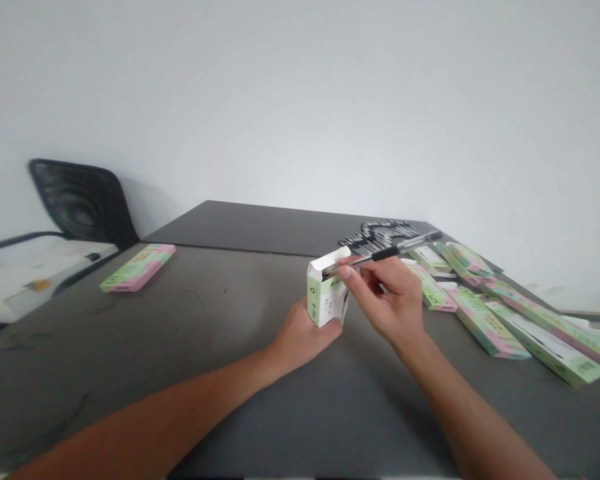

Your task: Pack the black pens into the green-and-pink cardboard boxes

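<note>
Wrapped around the lower part of a white and green pen box (327, 297) is my left hand (305, 337). The box is held up off the table, its top end open with a white flap raised. My right hand (393, 293) pinches a pen (384, 253) with a black grip and a clear barrel. One end of the pen is at the box's open top; the other points up to the right. Whether its tip is inside the box I cannot tell. Behind my right hand lies a heap of black and clear pens (380, 233).
A closed pink and green box (139, 268) lies at the table's left. Several similar boxes (490, 323) are piled loosely on the right of the dark table (220, 307). A black mesh chair (83, 200) stands beyond the left edge, and a white wall (300, 120) is behind.
</note>
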{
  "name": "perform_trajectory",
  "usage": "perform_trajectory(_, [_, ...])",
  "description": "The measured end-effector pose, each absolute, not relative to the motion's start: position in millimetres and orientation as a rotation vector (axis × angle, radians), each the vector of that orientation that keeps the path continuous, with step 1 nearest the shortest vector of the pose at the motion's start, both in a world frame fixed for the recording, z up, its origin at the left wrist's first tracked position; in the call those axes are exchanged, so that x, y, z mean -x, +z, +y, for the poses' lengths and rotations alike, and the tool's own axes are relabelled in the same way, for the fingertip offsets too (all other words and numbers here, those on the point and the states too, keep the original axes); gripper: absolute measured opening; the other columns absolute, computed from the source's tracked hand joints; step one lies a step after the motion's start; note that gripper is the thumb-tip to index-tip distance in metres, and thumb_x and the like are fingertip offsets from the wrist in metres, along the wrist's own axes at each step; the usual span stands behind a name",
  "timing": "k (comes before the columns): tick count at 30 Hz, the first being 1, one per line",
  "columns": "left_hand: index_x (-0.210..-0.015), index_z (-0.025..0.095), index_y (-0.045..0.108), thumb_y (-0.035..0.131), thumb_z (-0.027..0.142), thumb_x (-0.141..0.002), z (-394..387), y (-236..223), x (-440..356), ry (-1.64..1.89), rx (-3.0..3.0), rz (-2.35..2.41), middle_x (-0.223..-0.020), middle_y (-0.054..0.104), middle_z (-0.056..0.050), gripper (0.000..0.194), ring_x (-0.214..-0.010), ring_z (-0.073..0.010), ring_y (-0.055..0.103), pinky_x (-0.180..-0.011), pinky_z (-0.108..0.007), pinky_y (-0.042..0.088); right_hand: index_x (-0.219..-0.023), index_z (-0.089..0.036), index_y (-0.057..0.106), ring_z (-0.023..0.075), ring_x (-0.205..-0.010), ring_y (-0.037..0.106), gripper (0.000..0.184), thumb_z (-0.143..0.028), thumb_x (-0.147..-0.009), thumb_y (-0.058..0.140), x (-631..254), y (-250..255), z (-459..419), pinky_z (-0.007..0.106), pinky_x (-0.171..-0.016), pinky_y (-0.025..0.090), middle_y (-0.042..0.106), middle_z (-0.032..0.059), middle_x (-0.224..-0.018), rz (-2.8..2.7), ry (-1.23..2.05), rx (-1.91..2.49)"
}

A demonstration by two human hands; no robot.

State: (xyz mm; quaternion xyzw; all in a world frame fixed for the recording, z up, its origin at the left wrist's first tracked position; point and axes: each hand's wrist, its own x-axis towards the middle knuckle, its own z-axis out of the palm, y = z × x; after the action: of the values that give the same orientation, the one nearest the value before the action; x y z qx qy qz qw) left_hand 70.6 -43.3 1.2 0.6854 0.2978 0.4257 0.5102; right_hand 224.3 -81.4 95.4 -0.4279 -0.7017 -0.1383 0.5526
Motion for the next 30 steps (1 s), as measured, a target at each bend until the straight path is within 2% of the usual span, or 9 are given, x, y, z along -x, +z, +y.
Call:
perform_trajectory(5, [-0.105, 0.018, 0.071, 0.067, 0.015, -0.081, -44, 2, -71, 0.997, -1.648, 0.712, -0.104, 0.08, -0.006, 0.024, -0.094, -0.0235, 0.075, -0.086, -0.032, 0.058, -0.095, -0.024, 0.085, 0.0126, -0.056, 0.046, 0.014, -0.033, -0.097, 0.074, -227, 93, -79, 0.029, -0.052, 0.036, 0.052, -0.0032, -0.06, -1.674, -0.3, 1.039])
perform_trajectory(11, [-0.093, 0.019, 0.067, 0.069, 0.02, -0.08, -45, 2, -71, 0.929, -1.688, 0.775, -0.086, 0.073, -0.002, 0.013, -0.079, -0.0204, 0.068, -0.071, -0.028, 0.053, -0.083, -0.021, 0.081, 0.0108, -0.056, 0.046, 0.018, -0.035, -0.094, 0.079, -232, 94, -74, 0.028, -0.053, 0.036, 0.048, -0.0042, -0.06, -1.685, -0.288, 1.02])
perform_trajectory(14, [-0.093, 0.02, 0.067, 0.069, 0.02, -0.079, -45, 4, -71, 0.919, -1.694, 0.773, -0.084, 0.071, -0.002, 0.015, -0.076, -0.0194, 0.066, -0.068, -0.027, 0.051, -0.086, -0.021, 0.083, 0.0105, -0.055, 0.048, 0.018, -0.036, -0.094, 0.079, -233, 95, -73, 0.027, -0.053, 0.036, 0.049, -0.0043, -0.059, -1.726, -0.236, 1.033])
perform_trajectory(17, [-0.096, 0.02, 0.067, 0.069, 0.02, -0.078, -45, 4, -71, 0.908, -1.684, 0.767, -0.086, 0.072, -0.002, 0.018, -0.076, -0.0197, 0.066, -0.068, -0.028, 0.051, -0.088, -0.021, 0.084, 0.0103, -0.053, 0.047, 0.021, -0.038, -0.097, 0.075, -234, 95, -74, 0.027, -0.052, 0.035, 0.051, -0.0044, -0.057, -1.774, -0.187, 1.081])
perform_trajectory(23, [-0.099, 0.019, 0.069, 0.068, 0.019, -0.079, -45, -1, -71, 0.904, -1.673, 0.711, -0.089, 0.074, -0.003, 0.02, -0.08, -0.0212, 0.069, -0.071, -0.029, 0.053, -0.092, -0.02, 0.085, 0.0107, -0.054, 0.052, 0.026, -0.037, -0.102, 0.068, -241, 95, -76, 0.028, -0.052, 0.036, 0.066, -0.0007, -0.064, -1.858, -0.179, 1.123])
perform_trajectory(28, [-0.102, 0.019, 0.071, 0.072, 0.022, -0.078, -44, 0, -72, 0.904, -1.678, 0.712, -0.094, 0.077, -0.005, 0.024, -0.083, -0.0239, 0.072, -0.074, -0.031, 0.057, -0.091, -0.02, 0.084, 0.0095, -0.052, 0.053, 0.022, -0.036, -0.1, 0.072, -244, 93, -76, 0.027, -0.05, 0.037, 0.071, -0.0004, -0.066, -1.896, -0.246, 1.094])
perform_trajectory(30, [-0.107, 0.019, 0.073, 0.075, 0.022, -0.077, -44, 2, -71, 0.903, -1.675, 0.726, -0.097, 0.079, -0.006, 0.03, -0.087, -0.0259, 0.074, -0.077, -0.032, 0.059, -0.092, -0.02, 0.083, 0.0092, -0.05, 0.052, 0.021, -0.039, -0.097, 0.075, -246, 90, -74, 0.026, -0.049, 0.037, 0.068, -0.0015, -0.063, -1.851, -0.243, 1.124])
